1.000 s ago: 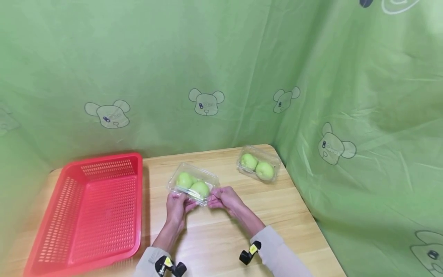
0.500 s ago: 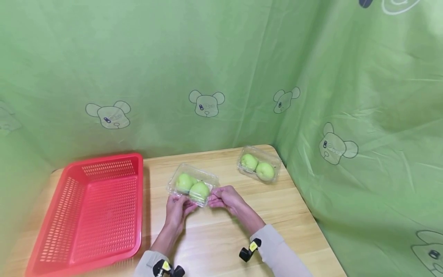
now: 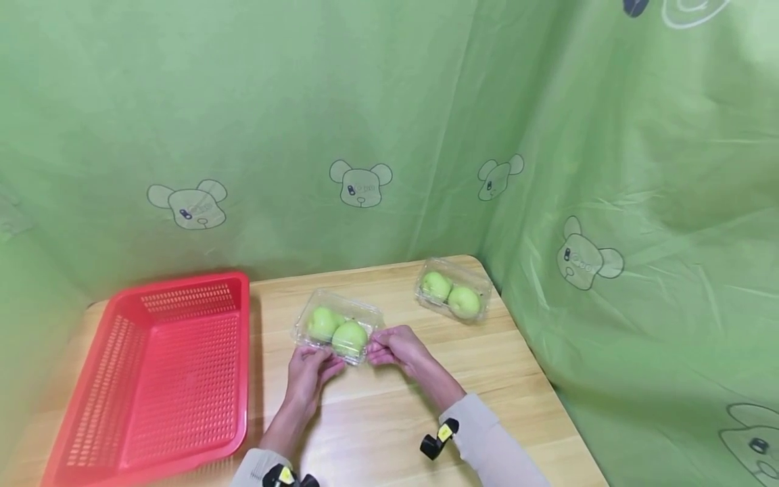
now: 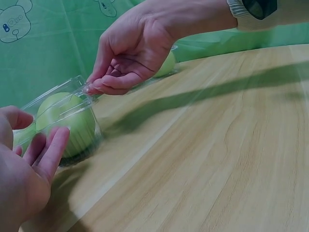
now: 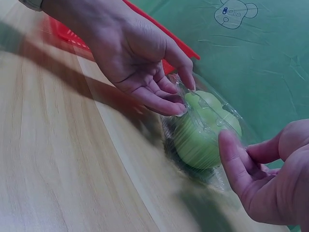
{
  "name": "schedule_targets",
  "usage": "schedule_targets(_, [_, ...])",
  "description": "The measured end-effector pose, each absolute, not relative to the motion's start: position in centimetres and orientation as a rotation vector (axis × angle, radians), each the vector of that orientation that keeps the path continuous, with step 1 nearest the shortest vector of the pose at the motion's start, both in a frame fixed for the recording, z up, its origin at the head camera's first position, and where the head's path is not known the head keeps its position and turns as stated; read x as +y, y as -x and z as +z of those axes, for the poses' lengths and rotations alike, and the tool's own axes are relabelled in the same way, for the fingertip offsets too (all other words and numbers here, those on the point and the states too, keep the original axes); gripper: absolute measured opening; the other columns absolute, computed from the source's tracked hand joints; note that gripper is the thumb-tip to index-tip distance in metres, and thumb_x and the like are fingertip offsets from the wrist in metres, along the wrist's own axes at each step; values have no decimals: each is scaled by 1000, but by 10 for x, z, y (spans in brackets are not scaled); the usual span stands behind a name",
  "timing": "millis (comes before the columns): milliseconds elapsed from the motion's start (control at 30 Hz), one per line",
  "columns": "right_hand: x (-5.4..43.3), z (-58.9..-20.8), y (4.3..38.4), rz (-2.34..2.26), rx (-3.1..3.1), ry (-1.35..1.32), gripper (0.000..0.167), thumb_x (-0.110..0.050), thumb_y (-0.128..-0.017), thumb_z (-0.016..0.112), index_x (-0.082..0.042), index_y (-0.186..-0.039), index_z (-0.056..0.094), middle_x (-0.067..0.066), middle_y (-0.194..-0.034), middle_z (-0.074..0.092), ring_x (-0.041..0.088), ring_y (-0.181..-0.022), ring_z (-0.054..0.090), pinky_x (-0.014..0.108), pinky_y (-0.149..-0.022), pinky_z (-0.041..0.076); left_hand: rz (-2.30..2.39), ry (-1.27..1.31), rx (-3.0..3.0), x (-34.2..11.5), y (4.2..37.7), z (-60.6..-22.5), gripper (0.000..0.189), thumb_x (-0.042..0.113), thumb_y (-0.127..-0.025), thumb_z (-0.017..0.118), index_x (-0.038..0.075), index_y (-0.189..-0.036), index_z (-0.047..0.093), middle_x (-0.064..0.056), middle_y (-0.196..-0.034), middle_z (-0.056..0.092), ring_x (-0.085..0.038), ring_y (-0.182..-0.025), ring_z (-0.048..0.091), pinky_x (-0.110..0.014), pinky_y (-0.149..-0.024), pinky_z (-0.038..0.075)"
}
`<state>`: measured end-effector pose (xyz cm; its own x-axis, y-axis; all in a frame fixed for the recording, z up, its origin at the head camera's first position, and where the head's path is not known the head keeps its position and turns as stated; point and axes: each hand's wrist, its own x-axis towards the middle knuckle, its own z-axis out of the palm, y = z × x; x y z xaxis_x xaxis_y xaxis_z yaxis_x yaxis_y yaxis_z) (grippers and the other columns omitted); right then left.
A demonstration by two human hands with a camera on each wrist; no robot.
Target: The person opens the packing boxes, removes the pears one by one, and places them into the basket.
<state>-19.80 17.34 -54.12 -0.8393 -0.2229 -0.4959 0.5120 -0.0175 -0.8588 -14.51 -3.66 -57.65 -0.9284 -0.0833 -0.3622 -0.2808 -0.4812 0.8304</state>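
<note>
A clear plastic clamshell box (image 3: 365,312) with round green fruits inside, like apples (image 3: 349,337), rests on the wooden table. My left hand (image 3: 304,376) holds its near edge, thumb above and fingers below in the right wrist view. At the near right corner, my right hand (image 3: 398,348) pinches the box's rim between thumb and curled fingers. The left wrist view shows that pinch of the right hand (image 4: 137,55) closely. Whether the lid is fully fastened cannot be told. Farther right lies a second clamshell box (image 3: 477,279) with two green fruits (image 3: 464,302).
A red perforated plastic basket (image 3: 242,379) stands on the left of the table (image 3: 377,419). Green curtains (image 3: 274,101) with bear-head prints hang behind and to the right. Each sleeve carries a black strap mount (image 3: 439,439).
My left hand has shifted slightly left and toward me along the box's near edge. My right hand keeps its pinch at the corner. The second box and the basket have not moved.
</note>
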Motion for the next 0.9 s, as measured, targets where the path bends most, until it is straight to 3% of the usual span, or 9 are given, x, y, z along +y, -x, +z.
schedule_targets(333, [173,-541,196,-1936,1847,-314,23,-3,-101,59,14,-115,67,11,-79,74,12,-63,72,26,-65,66,2600,581,1477,-43,143,-581,39,0,-94,67,3,-122,41,-9,-103,68,-19,-90,74,-38,-93,65])
schedule_targets(633, [173,-538,196,-1944,1911,-307,22,-1,-101,58,14,-116,65,11,-81,72,12,-63,71,25,-64,66,2661,534,1399,-44,139,-587,37,-6,-95,62,0,-125,42,-10,-109,68,-19,-93,76,-37,-97,64])
schedule_targets(900, [171,-536,197,-1928,1982,-288,22,3,-99,58,15,-116,65,16,-85,73,13,-64,71,29,-66,67,2658,577,1425,-45,139,-586,27,4,-101,59,-1,-124,45,-9,-102,70,-19,-91,76,-36,-95,65])
